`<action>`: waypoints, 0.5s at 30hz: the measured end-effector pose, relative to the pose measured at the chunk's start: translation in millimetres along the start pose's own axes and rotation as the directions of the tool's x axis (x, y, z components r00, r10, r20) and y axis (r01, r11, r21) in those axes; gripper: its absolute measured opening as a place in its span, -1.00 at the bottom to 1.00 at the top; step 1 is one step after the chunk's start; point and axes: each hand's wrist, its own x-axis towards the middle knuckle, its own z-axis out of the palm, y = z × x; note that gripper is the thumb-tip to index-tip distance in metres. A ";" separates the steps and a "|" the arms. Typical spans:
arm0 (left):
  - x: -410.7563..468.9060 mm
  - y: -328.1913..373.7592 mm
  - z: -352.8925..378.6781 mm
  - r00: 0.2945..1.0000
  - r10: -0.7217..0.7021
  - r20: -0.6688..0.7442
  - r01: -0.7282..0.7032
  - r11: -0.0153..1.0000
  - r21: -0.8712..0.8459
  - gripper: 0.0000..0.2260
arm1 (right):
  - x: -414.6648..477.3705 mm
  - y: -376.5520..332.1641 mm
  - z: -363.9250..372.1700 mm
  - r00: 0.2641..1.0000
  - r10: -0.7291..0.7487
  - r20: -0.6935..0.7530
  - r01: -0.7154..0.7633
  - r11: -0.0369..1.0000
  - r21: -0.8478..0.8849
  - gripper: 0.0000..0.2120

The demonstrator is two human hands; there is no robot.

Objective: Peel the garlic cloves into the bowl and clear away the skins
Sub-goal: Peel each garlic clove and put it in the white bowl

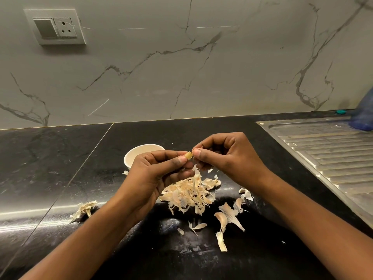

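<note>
A small yellowish garlic clove (188, 155) is held above the black stone counter (60, 168), pinched from both sides. The left hand (161, 174) grips its body and the right hand (228, 156) its tip, with a strip of skin hanging below. Under the hands a heap of pale papery skins (187, 194) scatters toward the counter's near edge. The white round bowl (141, 151) stands behind the left hand, its near side and contents hidden. A ribbed steel drainboard (323, 150) bounds the counter's right side. On the wider left side lies a dry garlic stalk (84, 209). A blue object (363, 116) is cut off at the right.

White bowl (134, 156), pale tan skins (187, 194) – black countertop (50, 168), grey-veined wall (181, 77)
</note>
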 end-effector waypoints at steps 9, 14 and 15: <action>5.2 -2.8 -6.6 0.998 0.052 -0.045 -0.048 0.996 0.076 -0.76 | -3.3 -0.6 -3.6 0.989 -0.107 0.099 0.119 0.985 -0.124 -0.80; 5.7 -5.1 -7.8 0.998 0.060 -0.027 -0.056 0.992 0.117 -0.75 | -1.6 2.7 -0.7 0.975 -0.195 0.107 0.216 0.943 -0.252 -0.80; 5.5 -4.9 -7.2 0.998 0.054 -0.023 -0.051 0.991 0.120 -0.76 | -1.1 3.2 -1.2 0.975 -0.195 0.108 0.217 0.944 -0.250 -0.81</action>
